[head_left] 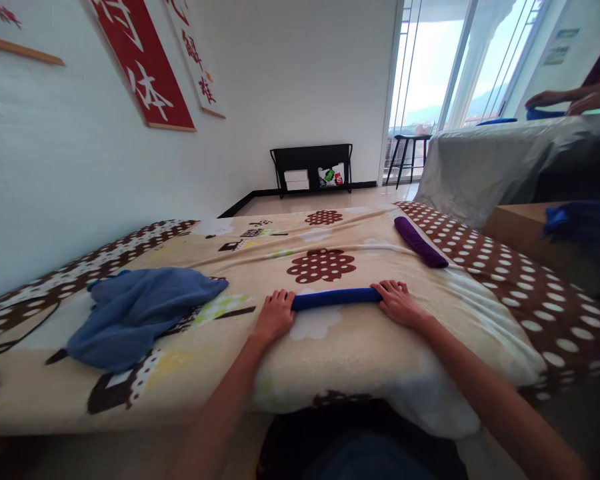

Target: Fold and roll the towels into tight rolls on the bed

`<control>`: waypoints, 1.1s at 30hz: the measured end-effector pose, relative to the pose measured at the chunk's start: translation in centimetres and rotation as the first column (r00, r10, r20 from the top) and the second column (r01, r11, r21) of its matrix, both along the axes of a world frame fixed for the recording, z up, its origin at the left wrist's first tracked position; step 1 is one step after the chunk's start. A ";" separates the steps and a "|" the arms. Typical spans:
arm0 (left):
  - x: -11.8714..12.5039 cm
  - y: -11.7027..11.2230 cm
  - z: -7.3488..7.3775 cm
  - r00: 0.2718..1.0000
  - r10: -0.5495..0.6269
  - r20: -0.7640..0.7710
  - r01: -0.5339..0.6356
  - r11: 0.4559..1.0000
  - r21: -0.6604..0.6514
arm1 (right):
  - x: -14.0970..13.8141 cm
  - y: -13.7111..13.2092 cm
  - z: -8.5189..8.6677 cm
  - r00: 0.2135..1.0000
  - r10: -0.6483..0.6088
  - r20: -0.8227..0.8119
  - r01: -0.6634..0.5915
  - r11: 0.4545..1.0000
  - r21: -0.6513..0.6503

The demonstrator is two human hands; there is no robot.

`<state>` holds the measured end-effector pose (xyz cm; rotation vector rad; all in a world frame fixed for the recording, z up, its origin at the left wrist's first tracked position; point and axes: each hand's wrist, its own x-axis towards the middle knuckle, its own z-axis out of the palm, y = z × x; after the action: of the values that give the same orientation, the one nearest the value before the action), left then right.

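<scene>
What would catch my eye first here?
The left hand and right hand rest on the ends of a rolled blue towel near the front edge of the blanket. A crumpled blue cloth lies to the left, a purple roll farther back on the right. Red banners hang on the wall.

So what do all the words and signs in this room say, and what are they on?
"体" in white on the red banner; the character above is cut off.
Red characters on the white scroll: too slanted to read.
Red marks on the top-left sheet: cut off.
The poster by the window and the packets in the black shelf: too small.
</scene>
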<state>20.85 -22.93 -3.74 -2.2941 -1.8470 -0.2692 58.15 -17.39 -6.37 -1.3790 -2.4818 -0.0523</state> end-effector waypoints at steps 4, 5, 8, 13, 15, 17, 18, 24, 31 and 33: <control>-1.1 0.2 0.0 0.997 -0.070 0.021 0.071 0.997 -0.039 | 1.4 0.7 0.0 1.000 0.007 -0.017 -0.008 0.999 -0.047; -1.5 0.0 0.0 0.995 -0.098 0.034 0.099 0.994 -0.050 | 1.9 0.8 0.0 1.000 0.013 -0.028 -0.015 0.998 -0.061; -3.1 -0.6 -0.1 0.982 -0.162 0.096 0.169 0.983 -0.072 | 3.3 1.0 -0.1 0.996 0.034 -0.077 -0.041 0.994 -0.101; -5.3 -0.5 -0.2 0.968 -0.155 0.196 0.179 0.977 -0.113 | 3.9 1.9 1.7 0.988 0.065 -0.141 -0.087 0.984 -0.155; -5.6 0.0 0.3 0.964 -0.144 0.222 0.175 0.977 -0.125 | 4.0 2.9 4.5 0.984 0.090 -0.152 -0.115 0.980 -0.165; -5.1 0.4 0.9 0.959 -0.144 0.243 0.180 0.975 -0.130 | 4.2 3.9 8.9 0.977 0.110 -0.184 -0.141 0.976 -0.164; -4.5 0.6 1.2 0.956 -0.149 0.251 0.186 0.974 -0.130 | 4.2 4.3 11.7 0.970 0.122 -0.212 -0.156 0.977 -0.148; 3.8 0.8 3.3 0.887 -0.106 0.450 0.174 0.978 -0.112 | 0.5 2.1 31.1 0.814 0.392 -0.429 -0.368 0.919 0.142; 12.7 -3.1 4.1 0.597 -0.064 0.799 0.290 0.946 -0.142 | -6.2 -4.8 41.6 0.803 0.568 -0.180 -0.461 0.783 0.417; 13.5 -4.2 2.9 0.558 -0.014 0.830 0.312 0.930 -0.194 | -6.9 -5.6 41.3 0.809 0.577 -0.109 -0.498 0.773 0.394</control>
<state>34.32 -27.11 -0.81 -2.8617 -2.1382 -1.3968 51.23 -22.97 34.91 -0.4605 -2.4237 -0.1885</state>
